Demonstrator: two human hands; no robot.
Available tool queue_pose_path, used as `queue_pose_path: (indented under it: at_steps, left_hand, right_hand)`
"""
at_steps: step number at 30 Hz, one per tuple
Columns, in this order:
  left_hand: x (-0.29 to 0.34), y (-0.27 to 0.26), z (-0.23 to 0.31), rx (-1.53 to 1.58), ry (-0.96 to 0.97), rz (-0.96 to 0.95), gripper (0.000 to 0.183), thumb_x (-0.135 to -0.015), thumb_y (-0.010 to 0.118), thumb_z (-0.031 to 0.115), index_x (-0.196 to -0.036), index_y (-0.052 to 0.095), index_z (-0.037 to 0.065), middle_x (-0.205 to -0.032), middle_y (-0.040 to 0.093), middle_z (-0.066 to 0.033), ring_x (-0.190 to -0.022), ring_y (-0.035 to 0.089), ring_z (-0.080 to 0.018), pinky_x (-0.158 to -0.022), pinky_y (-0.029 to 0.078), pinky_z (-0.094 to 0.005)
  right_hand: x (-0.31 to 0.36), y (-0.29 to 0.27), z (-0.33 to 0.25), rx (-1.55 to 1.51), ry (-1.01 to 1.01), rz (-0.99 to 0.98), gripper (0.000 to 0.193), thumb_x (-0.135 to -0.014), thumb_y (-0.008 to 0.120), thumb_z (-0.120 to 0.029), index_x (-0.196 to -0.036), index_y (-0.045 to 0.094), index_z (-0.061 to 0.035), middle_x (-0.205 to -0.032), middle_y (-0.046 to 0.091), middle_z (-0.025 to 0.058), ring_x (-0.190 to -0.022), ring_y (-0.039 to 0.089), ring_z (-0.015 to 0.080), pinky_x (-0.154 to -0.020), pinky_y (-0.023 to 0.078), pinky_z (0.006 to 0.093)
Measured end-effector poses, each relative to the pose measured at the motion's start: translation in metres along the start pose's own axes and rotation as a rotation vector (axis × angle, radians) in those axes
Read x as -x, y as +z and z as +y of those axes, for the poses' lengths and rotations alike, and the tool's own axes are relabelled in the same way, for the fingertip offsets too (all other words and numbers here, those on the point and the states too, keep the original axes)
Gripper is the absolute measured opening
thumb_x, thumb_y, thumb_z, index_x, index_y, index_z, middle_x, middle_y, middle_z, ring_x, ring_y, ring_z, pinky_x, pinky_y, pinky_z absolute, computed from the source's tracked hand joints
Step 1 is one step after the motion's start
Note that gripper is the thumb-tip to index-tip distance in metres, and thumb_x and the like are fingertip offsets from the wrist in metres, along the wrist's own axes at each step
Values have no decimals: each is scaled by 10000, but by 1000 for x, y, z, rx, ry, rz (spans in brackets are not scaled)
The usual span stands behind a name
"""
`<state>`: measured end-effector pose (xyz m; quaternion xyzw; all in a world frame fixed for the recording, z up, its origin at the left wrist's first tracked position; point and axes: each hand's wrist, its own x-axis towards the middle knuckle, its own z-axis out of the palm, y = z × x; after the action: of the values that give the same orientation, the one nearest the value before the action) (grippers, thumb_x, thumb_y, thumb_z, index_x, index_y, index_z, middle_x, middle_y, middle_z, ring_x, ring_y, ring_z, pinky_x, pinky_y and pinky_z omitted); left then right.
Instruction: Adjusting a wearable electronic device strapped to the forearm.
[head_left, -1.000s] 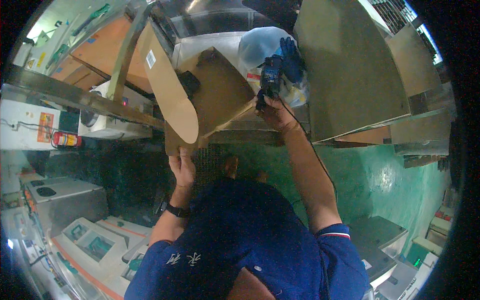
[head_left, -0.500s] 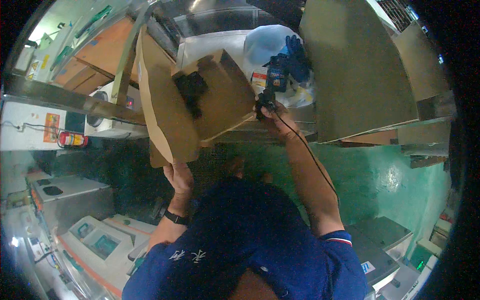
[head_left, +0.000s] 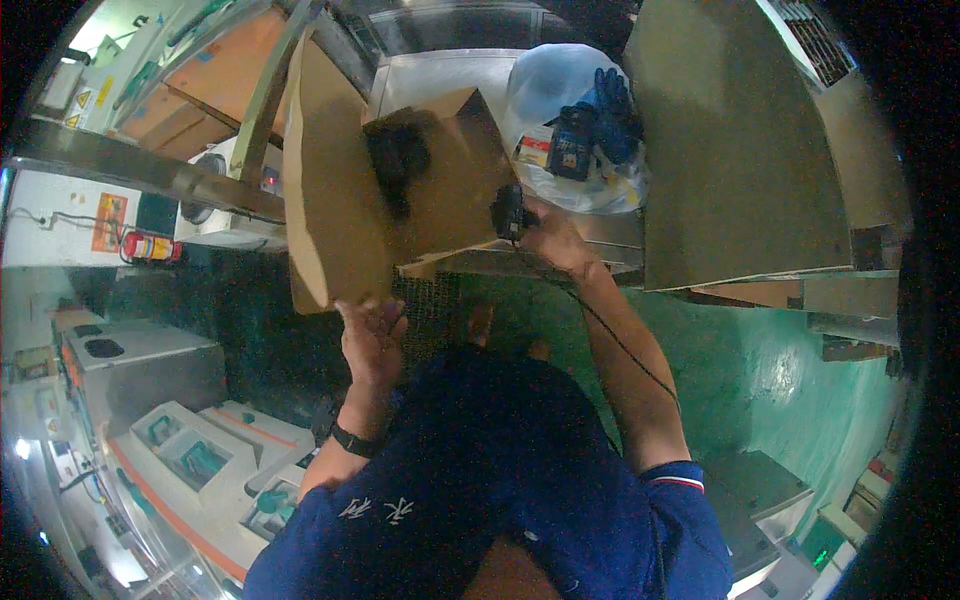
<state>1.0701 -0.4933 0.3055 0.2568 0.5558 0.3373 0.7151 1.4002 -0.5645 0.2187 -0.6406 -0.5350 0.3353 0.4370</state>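
A brown cardboard box (head_left: 460, 140) stands tilted with its flap side (head_left: 335, 190) raised on the left. Inside it is a dark shape (head_left: 400, 155), too murky to name. My left hand (head_left: 372, 335) is at the lower edge of that flap, fingers apart and palm partly up; it grips nothing that I can see. At the box's right edge, my right hand (head_left: 558, 243) is closed around a small black corded device (head_left: 511, 211), whose exact kind does not show. Its black cable (head_left: 630, 345) runs back along my right forearm.
Behind my right hand, a clear plastic bag (head_left: 550, 80) lies with dark blue gloves (head_left: 615, 115) and a small red-and-white box (head_left: 534, 150). A large cardboard sheet (head_left: 740, 150) stands at the right. A metal frame bar (head_left: 150, 175) crosses the left; a fire extinguisher (head_left: 152, 247) hangs beyond.
My left hand has risen slightly, and its fingers have spread at the flap edge. The black device in my right hand has turned and shifted slightly left. The whole view has shifted a little.
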Motion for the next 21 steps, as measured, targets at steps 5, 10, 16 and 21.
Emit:
queue_pose_path:
  at_steps: [5, 10, 16, 21]
  left_hand:
    - [-21, 0, -14, 265, 205, -184, 579, -1021, 449, 515, -1348, 438, 38, -1333, 501, -127, -1207, 504, -263, -1025, 398, -491]
    - [-30, 32, -4, 206, 346, -58, 499, -1031, 505, 352, -1408, 417, 38, -1358, 494, -154, -1286, 457, -282, -1068, 385, -464]
    - [-21, 117, 4, 86, 505, -67, 412, -1016, 530, 173, -1388, 448, 18, -1312, 513, -153, -1192, 514, -284, -1056, 396, -386]
    - [-99, 119, 3, -175, 955, -487, 416, -982, 569, 155, -1369, 494, 24, -1342, 538, -119, -1256, 484, -279, -1063, 396, -375]
  right_hand:
    - [26, -6, -39, -397, 97, 39, 449, -783, 610, 75, -1215, 623, -49, -1150, 632, 22, -1052, 558, 136, -956, 445, 302]
    - [55, -33, -92, -29, -111, 197, 568, -708, 638, 117, -1246, 615, -62, -1152, 613, 91, -1066, 584, 231, -917, 476, 343]
    - [95, -60, -144, 485, -344, 306, 634, -586, 680, 112, -1191, 657, -72, -1136, 574, 147, -1073, 575, 350, -881, 503, 403]
    - [116, -79, -171, 578, -469, 351, 564, -567, 707, 87, -1108, 700, -71, -1130, 581, 132, -1053, 584, 340, -865, 509, 422]
